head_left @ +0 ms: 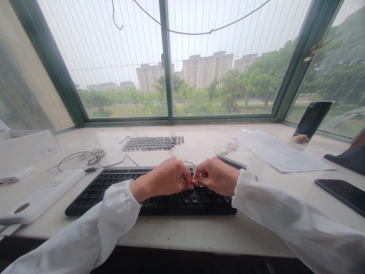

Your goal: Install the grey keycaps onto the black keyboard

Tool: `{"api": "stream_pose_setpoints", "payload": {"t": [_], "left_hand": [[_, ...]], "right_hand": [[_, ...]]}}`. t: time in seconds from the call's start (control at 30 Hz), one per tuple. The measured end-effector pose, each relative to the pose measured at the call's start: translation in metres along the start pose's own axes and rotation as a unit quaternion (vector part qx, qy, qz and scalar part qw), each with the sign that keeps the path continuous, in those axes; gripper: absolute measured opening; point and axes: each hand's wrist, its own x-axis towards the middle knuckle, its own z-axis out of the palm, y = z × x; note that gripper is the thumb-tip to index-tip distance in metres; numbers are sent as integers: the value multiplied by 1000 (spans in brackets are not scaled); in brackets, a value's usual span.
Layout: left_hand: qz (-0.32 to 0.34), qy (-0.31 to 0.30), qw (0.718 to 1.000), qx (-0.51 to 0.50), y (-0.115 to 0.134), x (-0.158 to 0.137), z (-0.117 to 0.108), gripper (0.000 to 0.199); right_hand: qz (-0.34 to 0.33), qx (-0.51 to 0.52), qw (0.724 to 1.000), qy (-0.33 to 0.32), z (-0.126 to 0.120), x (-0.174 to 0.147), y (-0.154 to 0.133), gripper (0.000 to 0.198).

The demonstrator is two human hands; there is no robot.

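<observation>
A black keyboard (119, 188) lies on the white sill-desk (199, 232) in front of me. My left hand (167, 178) and my right hand (215, 176) hover over its right half, fingertips meeting and pinched together on one spot among the keys. What they pinch is too small to tell; it looks like a keycap. Several loose dark keycaps (152, 142) lie in rows further back, near the window. Both my arms are in white sleeves.
A black pen (232, 163) lies right of the keyboard, beside a paper sheet (282, 152). A dark phone (340, 194) lies flat at right, another phone (312, 118) leans on the window. A white box (25, 146), white device (40, 196) and cable (85, 158) are at left.
</observation>
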Motion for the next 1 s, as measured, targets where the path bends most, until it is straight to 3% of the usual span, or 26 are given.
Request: {"api": "stream_pose_setpoints", "payload": {"t": [0.27,0.47,0.63,1.0], "left_hand": [[-11,2,999,37,3,-1,1,18],[-24,-8,999,-40,-2,0,0,13],[-42,-28,991,-121,-11,3,-1,21],[-60,-67,986,-138,-16,5,-6,33]], "right_hand": [[-21,-32,999,26,4,-4,-4,17],[-36,-8,999,14,1,-1,5,14],[-64,8,997,-31,-4,1,12,19],[-76,3,997,-33,-5,0,14,19]]}}
